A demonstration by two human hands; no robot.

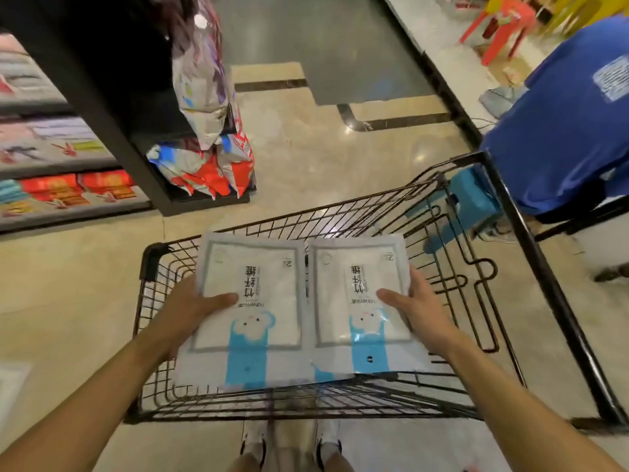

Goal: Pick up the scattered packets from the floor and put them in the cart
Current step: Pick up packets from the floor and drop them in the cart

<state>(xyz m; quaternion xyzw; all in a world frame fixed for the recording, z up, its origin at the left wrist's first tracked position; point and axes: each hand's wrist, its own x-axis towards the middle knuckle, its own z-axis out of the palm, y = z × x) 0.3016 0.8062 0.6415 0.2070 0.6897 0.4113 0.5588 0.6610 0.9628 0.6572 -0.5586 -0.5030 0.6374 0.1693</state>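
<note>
Drop-off step: my left hand [190, 308] grips the left packet [252, 301], my right hand [413, 301] grips the right packet [360, 294], both flat between my hands, cart [357, 216] directly below them; next I'd lower and release both

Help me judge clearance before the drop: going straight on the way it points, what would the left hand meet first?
Probably the far wire wall of the cart. The left hand, gripping the left packet, points forward and rightward; it might brush the right packet first, since depth is unclear.
</note>
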